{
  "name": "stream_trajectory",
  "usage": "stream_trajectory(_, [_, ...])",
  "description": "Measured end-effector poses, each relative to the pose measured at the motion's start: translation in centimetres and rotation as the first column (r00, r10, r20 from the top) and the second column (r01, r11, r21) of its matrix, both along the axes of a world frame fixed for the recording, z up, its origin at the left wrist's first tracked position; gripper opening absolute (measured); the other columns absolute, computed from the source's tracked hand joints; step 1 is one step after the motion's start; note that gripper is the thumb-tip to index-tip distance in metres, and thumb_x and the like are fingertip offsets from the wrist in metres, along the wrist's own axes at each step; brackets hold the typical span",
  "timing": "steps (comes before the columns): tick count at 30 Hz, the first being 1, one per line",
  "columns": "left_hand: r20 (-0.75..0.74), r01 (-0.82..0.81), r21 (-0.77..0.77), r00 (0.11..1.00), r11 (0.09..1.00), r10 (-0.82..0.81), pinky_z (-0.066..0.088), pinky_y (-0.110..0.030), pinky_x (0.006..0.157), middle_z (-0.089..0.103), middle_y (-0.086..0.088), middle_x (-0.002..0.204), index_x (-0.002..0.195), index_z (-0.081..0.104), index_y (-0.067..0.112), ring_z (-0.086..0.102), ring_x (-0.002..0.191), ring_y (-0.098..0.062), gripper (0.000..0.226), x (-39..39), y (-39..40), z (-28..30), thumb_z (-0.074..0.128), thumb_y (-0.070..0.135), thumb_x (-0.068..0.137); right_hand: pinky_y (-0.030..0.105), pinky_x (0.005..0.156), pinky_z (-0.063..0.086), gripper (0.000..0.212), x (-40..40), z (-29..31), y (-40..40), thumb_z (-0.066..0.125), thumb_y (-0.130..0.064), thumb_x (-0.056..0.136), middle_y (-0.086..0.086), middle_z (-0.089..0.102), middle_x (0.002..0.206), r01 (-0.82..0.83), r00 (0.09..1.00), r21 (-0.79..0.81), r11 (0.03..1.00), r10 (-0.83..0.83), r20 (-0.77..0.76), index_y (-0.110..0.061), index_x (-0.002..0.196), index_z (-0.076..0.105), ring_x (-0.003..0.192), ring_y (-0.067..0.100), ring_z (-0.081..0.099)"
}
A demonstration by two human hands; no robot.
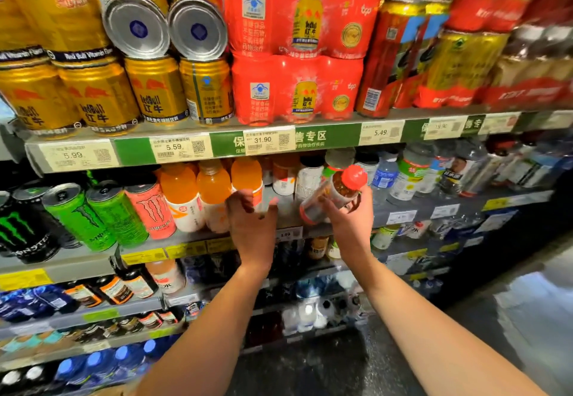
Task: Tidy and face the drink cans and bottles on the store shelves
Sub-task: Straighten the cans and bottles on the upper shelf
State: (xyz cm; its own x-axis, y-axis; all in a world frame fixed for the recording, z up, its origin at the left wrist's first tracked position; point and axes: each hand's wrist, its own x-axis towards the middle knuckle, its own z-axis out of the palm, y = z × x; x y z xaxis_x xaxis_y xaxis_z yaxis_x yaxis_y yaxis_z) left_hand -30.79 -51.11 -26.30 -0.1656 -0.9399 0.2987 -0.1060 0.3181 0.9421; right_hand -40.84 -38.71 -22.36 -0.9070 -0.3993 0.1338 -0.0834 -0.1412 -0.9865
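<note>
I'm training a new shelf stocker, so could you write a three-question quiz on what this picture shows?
1. True or false: the right hand holds a tilted clear bottle with a red cap.
2. Which drinks stand just left of the left hand? A) blue water bottles B) orange-juice bottles with white labels C) gold cans
3. Fill in: the two gold cans lying on their sides on the top shelf show their silver ____ to the aisle.

Key: 1 true; 2 B; 3 ends.
</note>
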Motion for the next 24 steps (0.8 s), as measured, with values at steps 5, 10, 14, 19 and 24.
stream_trajectory(5, [0.033, 0.215, 0.007, 0.976, 0.977, -0.215, 0.051, -0.043, 0.076, 0.057, -0.005, 0.087, 0.099, 0.048, 0.026, 0.058, 0.079, -0.026, 0.046, -3.2, 2.7, -0.9, 0.077, 0.050, 0.073, 0.012, 0.072, 0.052, 0.050, -3.2, -0.2, 3.6, 0.072, 0.014, 0.079, -0.001, 0.065, 0.102, 0.067, 0.998, -0.025, 0.997, -0.066, 0.018, -0.010, 0.118, 0.051, 0.084, -0.006, 0.068])
stream_trajectory(10, [0.025, 0.375, 0.061, 0.926, 0.925, -0.377, 0.050, -0.025, 0.069, 0.064, -0.003, 0.090, 0.100, 0.053, 0.019, 0.063, 0.075, -0.013, 0.044, -7.3, 6.8, -0.2, 0.088, 0.028, 0.075, 0.012, 0.071, 0.051, 0.046, -7.5, -0.2, 8.2, 0.070, 0.017, 0.079, -0.001, 0.064, 0.094, 0.141, 0.989, -0.052, 0.989, -0.143, -0.023, -0.008, 0.113, 0.051, 0.077, -0.005, 0.066])
stream_trajectory(14, [0.044, 0.436, 0.117, 0.895, 0.892, -0.443, 0.054, -0.029, 0.072, 0.070, -0.002, 0.090, 0.096, 0.055, 0.030, 0.067, 0.079, -0.011, 0.041, -12.7, 11.9, 0.3, 0.089, 0.025, 0.073, 0.026, 0.076, 0.053, 0.043, -12.9, -1.3, 13.3, 0.084, -0.003, 0.074, -0.010, 0.068, 0.087, 0.235, 0.968, 0.009, 0.972, -0.233, -0.089, -0.026, 0.099, 0.056, 0.081, 0.006, 0.067])
stream_trajectory(19, [-0.025, 0.509, 0.162, 0.859, 0.845, -0.512, 0.052, -0.025, 0.070, 0.070, 0.003, 0.092, 0.098, 0.059, 0.029, 0.062, 0.072, 0.001, 0.037, -20.9, 20.0, 0.7, 0.087, 0.019, 0.076, 0.022, 0.085, 0.051, 0.054, -20.4, -1.6, 20.4, 0.086, -0.029, 0.065, -0.013, 0.068, 0.101, 0.315, 0.944, 0.072, 0.946, -0.305, -0.124, -0.039, 0.108, 0.056, 0.091, 0.000, 0.065])
stream_trajectory(24, [-0.016, 0.527, 0.182, 0.846, 0.830, -0.534, 0.045, -0.009, 0.060, 0.048, 0.005, 0.069, 0.099, 0.054, 0.005, 0.046, 0.054, 0.006, 0.036, -30.4, 26.8, 1.0, 0.066, -0.022, 0.079, 0.037, 0.091, 0.053, 0.062, -27.6, -2.3, 28.0, 0.086, -0.043, 0.062, -0.008, 0.069, 0.105, 0.292, 0.955, 0.133, 0.947, -0.281, -0.097, -0.033, 0.115, 0.055, 0.100, 0.015, 0.066])
